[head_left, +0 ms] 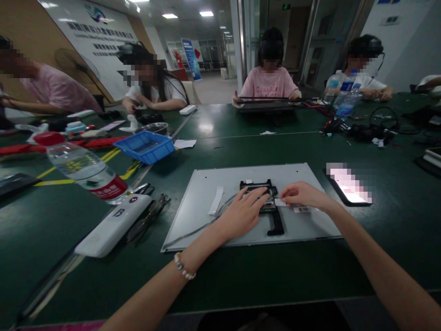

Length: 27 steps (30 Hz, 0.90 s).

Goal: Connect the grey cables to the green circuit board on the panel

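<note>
A pale flat panel point(193, 197) lies on the green table, with a black bracket point(276, 224) and a small circuit board point(268, 205) near its middle. My left hand point(243, 211) rests over the bracket and board, fingers spread, holding nothing. Just right of the board, my right hand point(305, 195) pinches a small white strip point(280, 202) between thumb and finger. Grey cables point(193, 235) run from under my left hand to the panel's lower left corner. A separate white strip point(216, 201) lies on the panel's left part.
Left of the panel are a water bottle point(86, 172), a white power bank point(113, 225), glasses point(146, 218) and a blue tray point(146, 147). A lit phone point(347, 184) lies to the right. Several people sit across the green table point(241, 280).
</note>
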Each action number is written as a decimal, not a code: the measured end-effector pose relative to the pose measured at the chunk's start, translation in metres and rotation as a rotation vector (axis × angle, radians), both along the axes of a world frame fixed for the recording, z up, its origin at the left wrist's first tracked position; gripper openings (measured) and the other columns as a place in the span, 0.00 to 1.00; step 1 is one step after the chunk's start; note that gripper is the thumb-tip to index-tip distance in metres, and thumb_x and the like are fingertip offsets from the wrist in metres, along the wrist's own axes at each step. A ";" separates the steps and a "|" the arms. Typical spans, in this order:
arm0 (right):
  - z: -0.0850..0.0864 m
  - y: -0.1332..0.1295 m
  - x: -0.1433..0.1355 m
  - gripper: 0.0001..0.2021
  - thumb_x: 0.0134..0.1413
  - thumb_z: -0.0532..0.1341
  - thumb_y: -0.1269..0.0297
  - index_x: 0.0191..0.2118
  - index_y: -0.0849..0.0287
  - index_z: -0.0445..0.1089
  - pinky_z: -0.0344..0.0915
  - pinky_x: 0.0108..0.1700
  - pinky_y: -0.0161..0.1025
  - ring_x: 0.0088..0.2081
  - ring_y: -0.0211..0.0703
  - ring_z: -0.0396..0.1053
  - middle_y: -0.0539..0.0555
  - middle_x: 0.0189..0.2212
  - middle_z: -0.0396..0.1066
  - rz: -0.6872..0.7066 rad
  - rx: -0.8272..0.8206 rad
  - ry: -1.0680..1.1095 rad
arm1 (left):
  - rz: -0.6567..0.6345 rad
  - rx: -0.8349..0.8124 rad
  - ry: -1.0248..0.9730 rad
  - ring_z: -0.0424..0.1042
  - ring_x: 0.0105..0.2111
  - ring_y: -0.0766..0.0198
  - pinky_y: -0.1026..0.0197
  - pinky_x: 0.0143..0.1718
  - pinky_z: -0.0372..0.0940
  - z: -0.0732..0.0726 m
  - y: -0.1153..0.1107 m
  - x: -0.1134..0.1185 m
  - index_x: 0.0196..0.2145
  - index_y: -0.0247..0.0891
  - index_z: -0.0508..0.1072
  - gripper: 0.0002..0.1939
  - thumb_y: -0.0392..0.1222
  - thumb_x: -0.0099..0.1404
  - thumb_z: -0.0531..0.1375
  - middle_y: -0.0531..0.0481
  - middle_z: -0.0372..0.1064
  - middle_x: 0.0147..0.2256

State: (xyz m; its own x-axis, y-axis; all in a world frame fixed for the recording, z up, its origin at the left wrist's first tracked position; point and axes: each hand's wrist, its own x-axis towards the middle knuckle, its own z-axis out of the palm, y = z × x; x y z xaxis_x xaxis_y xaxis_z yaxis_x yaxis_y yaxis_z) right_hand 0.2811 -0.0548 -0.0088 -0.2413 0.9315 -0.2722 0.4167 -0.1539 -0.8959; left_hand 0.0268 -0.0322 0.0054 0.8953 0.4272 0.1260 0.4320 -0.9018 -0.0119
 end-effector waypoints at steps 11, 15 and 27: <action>-0.011 0.003 -0.003 0.08 0.44 0.63 0.61 0.31 0.58 0.74 0.67 0.32 0.37 0.28 0.40 0.71 0.53 0.29 0.75 0.031 0.187 -0.115 | -0.031 -0.004 0.015 0.58 0.55 0.52 0.48 0.57 0.53 0.008 -0.014 0.021 0.58 0.42 0.59 0.21 0.43 0.69 0.48 0.43 0.57 0.57; -0.007 0.001 -0.007 0.07 0.44 0.63 0.62 0.31 0.58 0.75 0.66 0.32 0.37 0.28 0.40 0.69 0.54 0.31 0.75 0.039 0.253 -0.181 | -0.019 -0.004 0.010 0.59 0.54 0.52 0.49 0.55 0.54 0.008 -0.014 0.022 0.56 0.41 0.61 0.19 0.41 0.68 0.48 0.43 0.58 0.55; 0.006 -0.002 -0.006 0.09 0.51 0.60 0.61 0.37 0.57 0.74 0.64 0.34 0.38 0.31 0.40 0.69 0.53 0.35 0.74 -0.027 0.326 -0.194 | 0.039 -0.018 -0.085 0.53 0.59 0.51 0.45 0.60 0.47 0.025 0.007 0.002 0.61 0.43 0.54 0.24 0.49 0.69 0.50 0.43 0.53 0.59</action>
State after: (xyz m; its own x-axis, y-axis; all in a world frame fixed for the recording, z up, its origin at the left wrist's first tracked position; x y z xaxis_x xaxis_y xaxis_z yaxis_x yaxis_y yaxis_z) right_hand 0.2749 -0.0572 -0.0032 -0.1882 0.9821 0.0014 0.5829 0.1129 -0.8046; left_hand 0.0288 -0.0252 0.0308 0.8646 0.4641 0.1926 0.4653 -0.8842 0.0422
